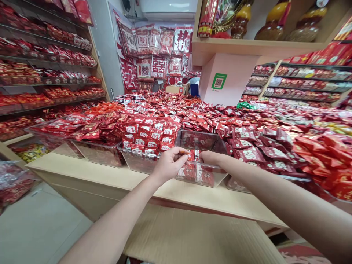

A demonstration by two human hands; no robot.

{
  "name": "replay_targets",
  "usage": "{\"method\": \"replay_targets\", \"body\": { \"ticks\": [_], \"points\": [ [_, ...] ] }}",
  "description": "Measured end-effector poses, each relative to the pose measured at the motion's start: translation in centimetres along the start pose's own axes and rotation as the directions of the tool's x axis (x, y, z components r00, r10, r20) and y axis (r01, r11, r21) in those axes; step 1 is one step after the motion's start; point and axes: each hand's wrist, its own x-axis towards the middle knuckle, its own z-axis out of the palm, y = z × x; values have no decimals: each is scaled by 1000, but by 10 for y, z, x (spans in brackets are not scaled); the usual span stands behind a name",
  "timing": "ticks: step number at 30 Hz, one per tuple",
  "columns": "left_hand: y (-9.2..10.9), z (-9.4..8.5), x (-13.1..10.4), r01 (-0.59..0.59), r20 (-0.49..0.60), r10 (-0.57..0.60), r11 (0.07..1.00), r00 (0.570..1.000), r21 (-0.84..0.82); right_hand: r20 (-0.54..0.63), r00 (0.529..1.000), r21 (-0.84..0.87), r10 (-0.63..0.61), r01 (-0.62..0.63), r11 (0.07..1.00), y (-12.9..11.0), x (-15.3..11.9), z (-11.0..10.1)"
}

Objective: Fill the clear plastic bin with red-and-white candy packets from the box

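A clear plastic bin at the counter's middle holds small red-and-white wrapped packets, stacked low along its front wall. Over the bin's front left edge is my left hand, thumb and fingers pinched together on a small red packet. My right hand reaches in over the front right, its fingers closed and pointing left. Another red-and-white packet is at those fingertips; most of the right fingers are hidden behind the hand itself.
Heaped bins of red packets flank this one, with a full bin left and darker red packets right. A pale wooden counter runs beneath. Cardboard lies below my arms. An overhead shelf juts out above a pillar.
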Motion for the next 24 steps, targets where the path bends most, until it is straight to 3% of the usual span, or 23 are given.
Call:
{"method": "replay_targets", "body": {
  "ticks": [3, 8, 14, 16, 19, 21, 22, 24],
  "points": [
    [2, 0, 0, 12, -5, -12, 1000, 1000, -9, 8, 1000, 32, -6, 5, 999, 2, 3, 1],
    [5, 1, -2, 35, -11, -35, 999, 999, -18, 23, 995, -88, -93, 94, 992, 2, 6, 0],
    [5, 0, -1, 24, -18, -24, 1000, 1000, 2, -186, 967, -141, -176, 151, 978, 11, 21, 3],
    [5, -1, -1, 25, -16, -25, 1000, 1000, 3, -366, 911, -121, -189, 155, 981, 12, 20, -2],
    [5, -1, -1, 24, -15, -24, 1000, 1000, -5, -682, 707, 5, -190, 264, 965, 1, -10, -16],
    [4, -1, -1, 21, -14, -21, 1000, 1000, -19, -781, 603, 147, -165, 433, 889, -12, -52, -19],
    [4, -1, -2, 20, -12, -20, 1000, 1000, -23, -796, 586, 229, -152, 523, 821, -17, -76, -17],
    [3, -2, -2, 18, -11, -18, 1000, 1000, -15, -784, 598, 358, -166, 653, 667, -19, -126, -5]
  ]
}}
